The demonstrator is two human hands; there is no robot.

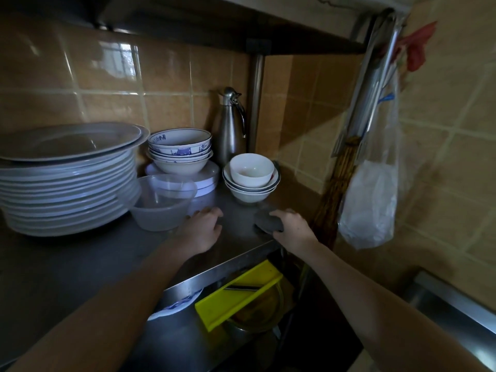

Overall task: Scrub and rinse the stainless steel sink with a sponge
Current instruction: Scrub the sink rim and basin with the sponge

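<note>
My right hand (292, 228) grips a dark grey sponge (267, 221) that lies on the steel shelf top (80, 267) near its right front corner. My left hand (202, 229) rests on the same shelf top, fingers loosely spread, just left of the sponge and next to a clear plastic bowl (161, 208). A stainless steel sink rim (456, 310) shows at the lower right edge; its basin is hidden.
A tall stack of white plates (67, 183) fills the left. Stacked bowls (179, 151), more bowls (251, 178) and a steel flask (230, 124) stand behind. A plastic bag (370, 200) hangs on the right wall. A yellow slicer (236, 294) lies on the lower shelf.
</note>
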